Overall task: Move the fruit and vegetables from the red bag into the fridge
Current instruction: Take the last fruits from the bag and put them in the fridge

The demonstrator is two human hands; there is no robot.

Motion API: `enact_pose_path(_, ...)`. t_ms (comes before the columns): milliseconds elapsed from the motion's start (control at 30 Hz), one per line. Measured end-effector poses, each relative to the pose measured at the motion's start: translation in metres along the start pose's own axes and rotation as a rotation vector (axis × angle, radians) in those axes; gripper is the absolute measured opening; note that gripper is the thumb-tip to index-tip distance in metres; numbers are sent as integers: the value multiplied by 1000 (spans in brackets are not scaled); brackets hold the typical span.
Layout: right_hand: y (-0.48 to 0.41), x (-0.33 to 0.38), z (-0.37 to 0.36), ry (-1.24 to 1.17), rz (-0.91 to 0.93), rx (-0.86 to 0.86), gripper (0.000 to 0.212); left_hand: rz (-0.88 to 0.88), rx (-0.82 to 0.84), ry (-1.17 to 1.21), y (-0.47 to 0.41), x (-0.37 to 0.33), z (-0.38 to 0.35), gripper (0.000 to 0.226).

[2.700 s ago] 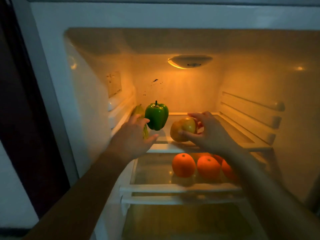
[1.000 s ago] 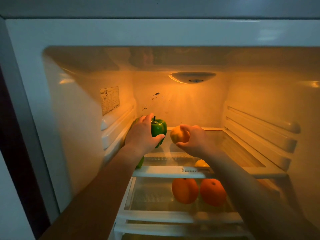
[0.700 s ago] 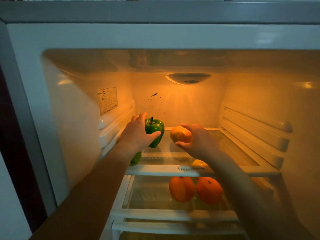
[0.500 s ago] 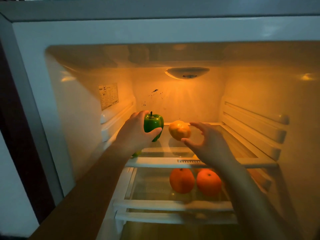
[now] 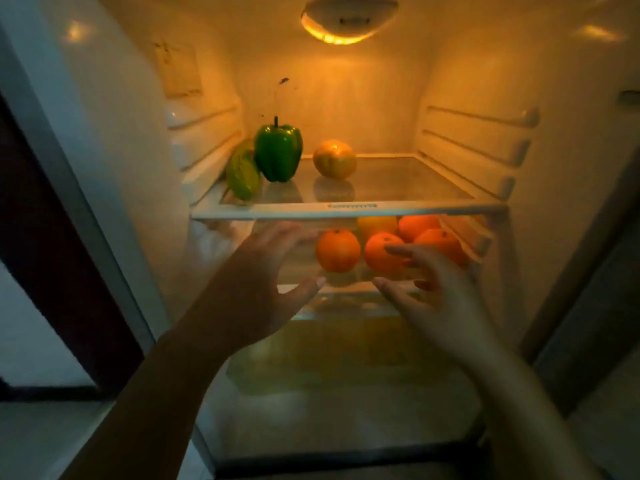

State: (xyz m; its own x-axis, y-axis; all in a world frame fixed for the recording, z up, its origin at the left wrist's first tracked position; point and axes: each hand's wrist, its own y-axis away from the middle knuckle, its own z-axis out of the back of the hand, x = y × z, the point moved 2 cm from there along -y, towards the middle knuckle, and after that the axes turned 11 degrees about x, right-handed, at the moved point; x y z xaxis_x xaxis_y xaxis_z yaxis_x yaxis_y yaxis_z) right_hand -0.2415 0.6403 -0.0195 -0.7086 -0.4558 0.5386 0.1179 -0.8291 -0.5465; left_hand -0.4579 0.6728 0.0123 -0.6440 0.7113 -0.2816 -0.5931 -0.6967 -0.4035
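left hand and right hand empty, fingers spread, frame centre; partly covered oranges | green pepper, yellow-orange fruit on upper shelf

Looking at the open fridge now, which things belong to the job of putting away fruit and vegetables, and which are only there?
Belong to the job:
green pepper, upright on the upper shelf
yellow-green fruit beside it
yellow-orange fruit
oranges on the shelf below
left hand and right hand, both empty

Only there:
fridge lamp
label on the left wall
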Motion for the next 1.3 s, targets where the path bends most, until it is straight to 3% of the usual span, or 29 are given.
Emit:
enact_pose_path(133,61,1,-21,17,-166,128,45,58,74,199,41,-3,-42,48)
enact_pose_path(367,166,36,-38,114,-564,407,46,101,449,318,111,-5,-105,51)
enact_pose_path(667,310,94,-39,119,-922,338,43,-145,777,377,163,-71,-152,50)
enact_pose_path(867,391,127,4,151,-1123,217,45,-271,1010,434,195,-148,-178,56)
enact_pose_path(967,434,137,32,171,-1187,146,44,-357,1044,407,200,-186,-190,55)
enact_pose_path(1300,640,174,155,147,-1374,5,40,-548,1177,433,287,-420,-267,49)
